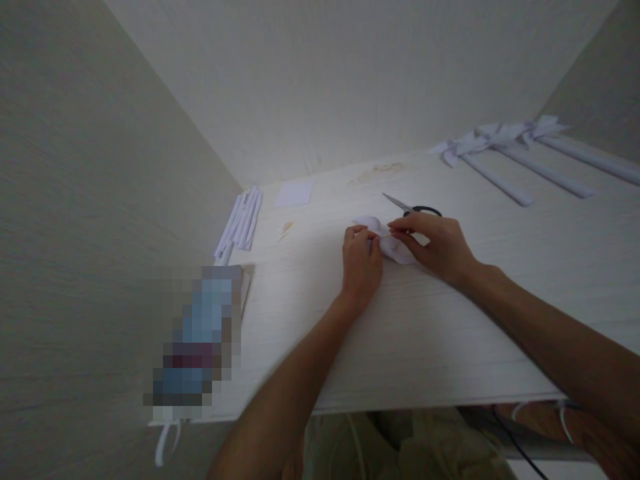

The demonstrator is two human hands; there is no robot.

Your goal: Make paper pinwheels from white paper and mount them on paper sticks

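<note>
Over the middle of the table, my left hand (362,263) is closed on a curled white paper pinwheel (399,252), holding its left side. My right hand (434,243) pinches a thin pale toothpick (385,235) at the pinwheel's centre between thumb and fingertips. Part of the paper is hidden behind the fingers of both hands. Just beyond my right hand lie scissors (406,207) with black handles, their blades pointing left and away.
Three paper pinwheels (483,140) on rolled paper sticks (543,172) lie at the back right. Rolled paper tubes (241,220), a paper square (294,194) and several toothpicks (285,231) lie to the left. A blurred-out object (200,340) rests by the left wall. Walls enclose the table (400,360).
</note>
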